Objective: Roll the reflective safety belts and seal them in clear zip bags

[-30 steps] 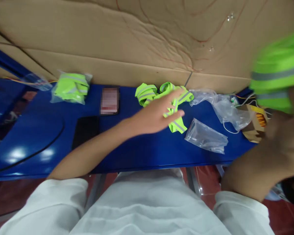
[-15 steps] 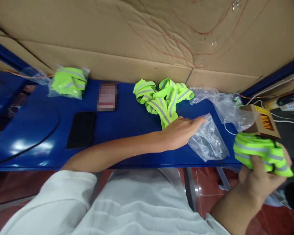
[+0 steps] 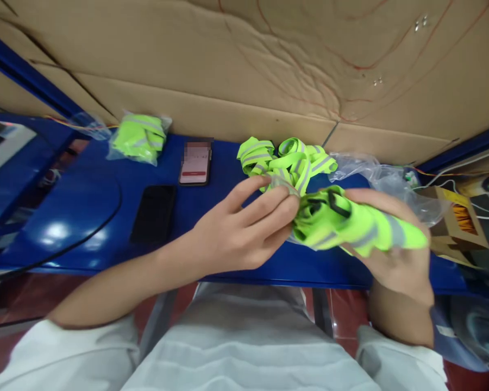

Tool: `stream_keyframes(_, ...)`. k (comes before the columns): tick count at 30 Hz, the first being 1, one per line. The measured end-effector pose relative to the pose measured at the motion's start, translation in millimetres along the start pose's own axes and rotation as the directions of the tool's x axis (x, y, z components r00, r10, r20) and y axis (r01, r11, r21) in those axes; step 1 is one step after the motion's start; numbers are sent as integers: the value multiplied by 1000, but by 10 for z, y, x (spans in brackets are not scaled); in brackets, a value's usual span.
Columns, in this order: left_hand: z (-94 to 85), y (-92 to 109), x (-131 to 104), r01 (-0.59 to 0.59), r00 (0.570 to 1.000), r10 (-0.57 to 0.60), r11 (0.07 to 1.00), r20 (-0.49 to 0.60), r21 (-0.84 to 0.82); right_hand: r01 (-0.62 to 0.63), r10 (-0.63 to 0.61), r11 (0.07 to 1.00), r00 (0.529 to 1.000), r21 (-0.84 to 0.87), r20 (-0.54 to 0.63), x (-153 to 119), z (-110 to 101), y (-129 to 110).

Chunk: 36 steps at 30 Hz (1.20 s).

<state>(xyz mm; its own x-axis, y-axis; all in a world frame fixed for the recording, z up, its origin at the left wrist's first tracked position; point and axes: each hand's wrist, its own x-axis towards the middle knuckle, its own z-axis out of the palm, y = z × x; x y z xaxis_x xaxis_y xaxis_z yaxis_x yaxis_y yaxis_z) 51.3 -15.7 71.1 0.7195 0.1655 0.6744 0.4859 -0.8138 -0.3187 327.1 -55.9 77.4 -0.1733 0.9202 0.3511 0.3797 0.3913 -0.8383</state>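
Observation:
My right hand (image 3: 399,266) is closed around a folded bundle of neon-yellow reflective strap (image 3: 358,222) with grey stripes and a black buckle. Close against the bundle's left end is my left hand (image 3: 248,222), its fingers pinched on a clear plastic bag (image 3: 284,184). Most of that bag is hidden behind the fingers and the bundle, so I cannot tell whether the strap's end is inside it. Behind my hands, more loose reflective straps (image 3: 293,157) lie in a tangled heap on the blue table (image 3: 228,163).
At the back left sits a bagged strap bundle (image 3: 140,136). Two phones, one lit (image 3: 195,163) and one dark (image 3: 154,214), lie left of my hands. Further right are crumpled clear plastic (image 3: 387,179) and an open cardboard box (image 3: 452,217). Cardboard (image 3: 187,92) lines the back.
My right hand has brought the strap bundle left, in front of me. My left hand has lifted the clear bag off the table and drawn it back to meet the bundle.

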Motion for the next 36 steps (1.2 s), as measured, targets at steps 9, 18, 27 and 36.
stream_keyframes(9,100,-55,-125,370,905,-420,855,-67,-364,96,-94,992,995,-77,30,296,270,51)
stream_keyframes(18,359,-97,-384,578,797,-505,478,331,-662,-312,283,816,950,486,133,510,695,584)
stream_keyframes(27,388,-68,-606,641,656,-265,690,706,-337,-447,378,716,894,535,242,445,452,801)
stream_keyframes(36,540,103,-676,606,591,-284,775,755,-183,-508,426,700,861,502,277,418,359,950)
